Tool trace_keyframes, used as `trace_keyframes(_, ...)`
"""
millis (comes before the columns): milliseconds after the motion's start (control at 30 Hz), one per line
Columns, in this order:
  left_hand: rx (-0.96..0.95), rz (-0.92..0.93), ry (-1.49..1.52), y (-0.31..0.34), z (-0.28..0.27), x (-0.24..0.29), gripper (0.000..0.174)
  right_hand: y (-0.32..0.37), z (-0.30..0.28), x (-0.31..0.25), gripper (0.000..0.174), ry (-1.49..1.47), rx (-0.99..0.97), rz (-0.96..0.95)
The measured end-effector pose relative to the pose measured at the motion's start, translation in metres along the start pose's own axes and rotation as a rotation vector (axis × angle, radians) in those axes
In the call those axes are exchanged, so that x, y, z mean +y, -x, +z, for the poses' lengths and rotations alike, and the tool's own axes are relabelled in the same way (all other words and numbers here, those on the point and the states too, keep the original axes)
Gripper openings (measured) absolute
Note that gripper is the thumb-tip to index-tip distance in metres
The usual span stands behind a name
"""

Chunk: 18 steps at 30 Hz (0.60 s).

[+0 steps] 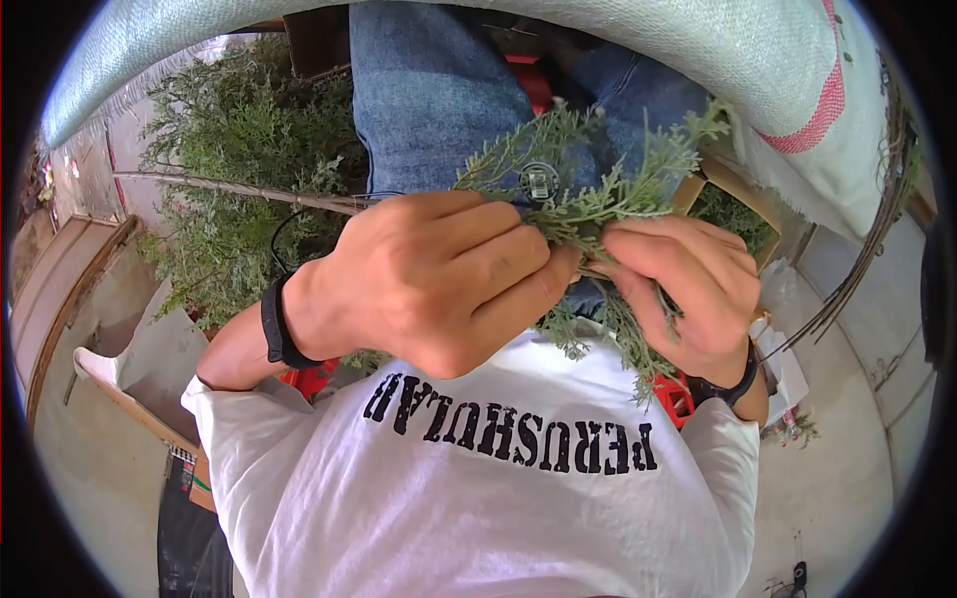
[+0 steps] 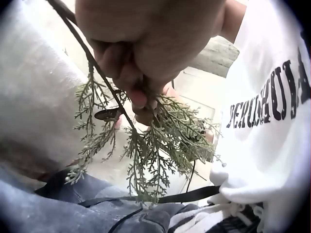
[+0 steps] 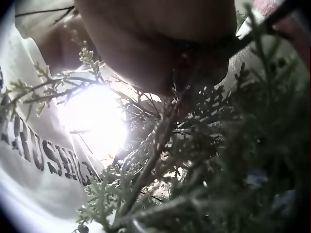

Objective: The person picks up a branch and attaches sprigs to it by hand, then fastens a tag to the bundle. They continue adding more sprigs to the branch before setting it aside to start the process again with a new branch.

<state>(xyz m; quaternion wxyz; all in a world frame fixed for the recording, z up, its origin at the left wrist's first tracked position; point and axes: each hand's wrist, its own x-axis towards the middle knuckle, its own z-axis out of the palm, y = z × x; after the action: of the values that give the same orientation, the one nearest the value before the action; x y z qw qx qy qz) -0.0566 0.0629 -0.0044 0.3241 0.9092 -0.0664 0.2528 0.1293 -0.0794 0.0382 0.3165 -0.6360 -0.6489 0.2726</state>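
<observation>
Over the lap, my left hand [image 1: 429,279] grips stems of feathery green sprigs [image 1: 638,189], its fingers curled round them. A long thin brown stem [image 1: 249,187] runs out to the left behind this hand. Close beside it, my right hand [image 1: 688,289] pinches the sprigs between thumb and fingers near the stem ends. Leafy tips hang below both hands, and in the left wrist view the greenery [image 2: 155,141] spreads downward under the grip. A dark round piece [image 1: 539,182] with a barcode-like mark sits among the sprigs. Much of the gripped stems is hidden by the fingers.
A big heap of greenery [image 1: 249,110] lies left of the jeans [image 1: 429,100]. A white woven sack [image 1: 688,45] with a red stripe arches across the front. Thin dark twigs [image 1: 872,254] hang at the right, near a cardboard box [image 1: 766,204] holding more greenery.
</observation>
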Motion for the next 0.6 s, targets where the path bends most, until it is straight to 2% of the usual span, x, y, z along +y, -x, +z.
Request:
trace_keyframes(167, 0.027, -0.021, 0.047, -0.0018, -0.0011, -0.0034, 0.022, 0.0019, -0.0001, 0.0006, 0.028, 0.033, 0.054, -0.029)
trace_keyframes(600, -0.027, -0.055, 0.154, 0.0003, 0.0009, -0.0059, 0.020, 0.0049, -0.0019, 0.0018, 0.026, 0.066, -0.033, -0.093)
